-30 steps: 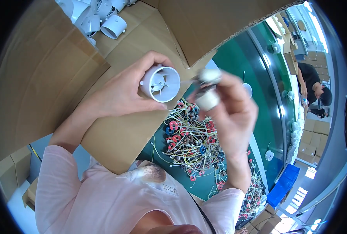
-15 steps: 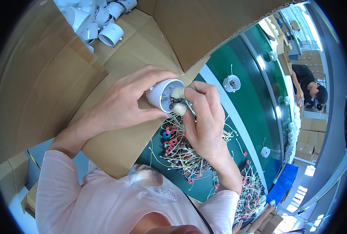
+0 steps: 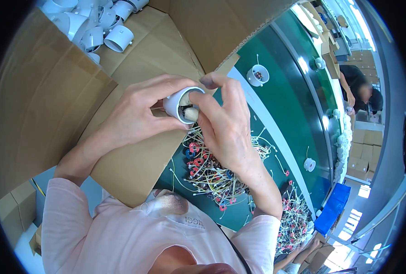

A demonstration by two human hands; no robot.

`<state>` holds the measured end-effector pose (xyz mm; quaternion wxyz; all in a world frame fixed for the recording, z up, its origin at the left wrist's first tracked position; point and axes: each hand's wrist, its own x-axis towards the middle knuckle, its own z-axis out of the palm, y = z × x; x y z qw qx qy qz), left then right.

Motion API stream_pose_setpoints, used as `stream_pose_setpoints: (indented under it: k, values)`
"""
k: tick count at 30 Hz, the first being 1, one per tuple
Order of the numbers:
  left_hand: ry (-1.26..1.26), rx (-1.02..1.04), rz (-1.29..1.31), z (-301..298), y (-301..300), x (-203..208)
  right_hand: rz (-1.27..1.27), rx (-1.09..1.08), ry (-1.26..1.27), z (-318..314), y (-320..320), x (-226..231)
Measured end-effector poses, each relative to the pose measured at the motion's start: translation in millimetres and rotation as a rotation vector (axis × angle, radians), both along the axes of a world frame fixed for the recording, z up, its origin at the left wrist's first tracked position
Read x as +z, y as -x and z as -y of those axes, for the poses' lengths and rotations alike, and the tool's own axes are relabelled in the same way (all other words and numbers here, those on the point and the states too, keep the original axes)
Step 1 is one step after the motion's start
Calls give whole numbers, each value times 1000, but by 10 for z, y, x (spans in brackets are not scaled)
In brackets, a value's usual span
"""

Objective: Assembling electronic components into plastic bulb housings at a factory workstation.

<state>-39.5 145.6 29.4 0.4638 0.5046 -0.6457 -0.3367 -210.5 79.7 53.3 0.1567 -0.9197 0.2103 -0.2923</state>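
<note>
White plastic cup [image 3: 178, 102] clamped in left hand [image 3: 137, 114], mouth facing lower right; right hand [image 3: 226, 128] fingers pinching small part inside.

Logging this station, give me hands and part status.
Left hand holds white housing. Right hand fingers press small insert into it. Wire pile below, clear.

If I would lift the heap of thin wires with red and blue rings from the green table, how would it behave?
The heap of thin wires with red and blue rings looks floppy: the strands curl loosely in all directions. It would probably come up in tangled clumps, since the wires cross each other. It seems light for its size, being thin strands with small rings on the green table.
</note>
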Motion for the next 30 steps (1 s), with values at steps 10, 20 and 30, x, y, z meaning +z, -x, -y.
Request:
stream_pose_setpoints:
  k: [10,20,30]
  values:
    - [-102,-11,-168,-38,35,-59,-33,10,-372,31,77,-19]
    - [-82,-62,54,28,41,111,-9,10,-920,134,140,-77]
    - [-309,599,1575,788,-557,-151,-36,-637,-512,1117,1839,-497]
